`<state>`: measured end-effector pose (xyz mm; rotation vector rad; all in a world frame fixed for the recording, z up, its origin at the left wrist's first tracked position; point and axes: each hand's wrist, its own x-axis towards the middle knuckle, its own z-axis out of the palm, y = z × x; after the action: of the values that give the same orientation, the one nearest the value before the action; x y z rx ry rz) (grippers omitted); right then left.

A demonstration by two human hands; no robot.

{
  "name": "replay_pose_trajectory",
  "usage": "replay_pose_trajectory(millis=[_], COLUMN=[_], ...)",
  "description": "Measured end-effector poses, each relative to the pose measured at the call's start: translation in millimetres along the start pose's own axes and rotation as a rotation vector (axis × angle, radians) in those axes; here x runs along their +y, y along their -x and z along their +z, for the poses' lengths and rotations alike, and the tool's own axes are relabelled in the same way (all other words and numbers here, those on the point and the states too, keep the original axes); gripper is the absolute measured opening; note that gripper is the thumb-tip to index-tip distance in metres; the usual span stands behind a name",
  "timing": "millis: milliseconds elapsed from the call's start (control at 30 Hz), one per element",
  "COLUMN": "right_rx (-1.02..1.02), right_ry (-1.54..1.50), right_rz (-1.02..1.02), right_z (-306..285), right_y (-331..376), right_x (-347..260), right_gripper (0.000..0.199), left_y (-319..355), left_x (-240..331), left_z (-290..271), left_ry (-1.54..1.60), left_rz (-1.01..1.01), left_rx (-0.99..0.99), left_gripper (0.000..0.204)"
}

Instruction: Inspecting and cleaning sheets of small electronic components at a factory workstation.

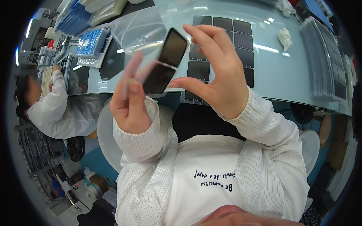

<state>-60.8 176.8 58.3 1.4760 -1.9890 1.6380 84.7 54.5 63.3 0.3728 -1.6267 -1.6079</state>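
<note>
My left hand (132, 103) is closed, thumb and fingers pinching the lower left end of a thin strip with two dark glossy rectangular panels (173, 49). The strip tilts up above the table's near edge, and part of the hand is smeared by motion. My right hand (222, 71) is open just right of the strip, thumb and fingers apart with nothing between them. Under and behind it lies a sheet of several dark rectangular panels (198, 70) in a grid, partly hidden by that hand. Whether my right fingertips touch the strip I cannot tell.
Clear plastic film (137, 28) lies on the glass-topped table (271, 75). A thick stack of panel sheets (324, 60) stands at the right, near a crumpled white wad (285, 39). Blue packs (90, 43) sit at the left, where another person in white (56, 101) works.
</note>
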Motion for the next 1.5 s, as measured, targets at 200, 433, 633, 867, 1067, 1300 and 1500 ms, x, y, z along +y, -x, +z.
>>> replay_pose_trajectory(millis=[200,433,633,867,1067,1300,1500], right_rx=[-0.156,-0.347,-0.481,-0.439,-0.450,-0.177,-0.325], right_ry=[-0.240,-0.511,-0.543,-0.758,-0.884,0.142,0.441], right_rz=[0.050,0.106,0.078,0.238,0.239,0.136,0.107], right_z=[-2,-15,-26,-29,-59,-89,-57], right_y=[2,3,4,18,29,29,48], right_x=[4,8,3,-5,5,30,54], right_gripper=[0.071,0.071,0.070,0.070,0.081,0.060,0.062], left_y=[11,6,5,4,-21,-115,-159], left_x=[3,6,20,22,-3,-28,-124], left_z=[-12,-16,-11,-23,-62,-55,-91], left_ry=[0.011,0.062,0.067,-0.048,-0.214,-0.036,-0.441], left_rz=[0.044,0.168,0.158,0.170,0.172,0.355,0.092], left_rx=[-0.225,-0.342,-0.443,-0.366,-0.201,0.162,0.456], left_gripper=[0.033,0.019,0.018,0.017,0.028,0.041,0.078])
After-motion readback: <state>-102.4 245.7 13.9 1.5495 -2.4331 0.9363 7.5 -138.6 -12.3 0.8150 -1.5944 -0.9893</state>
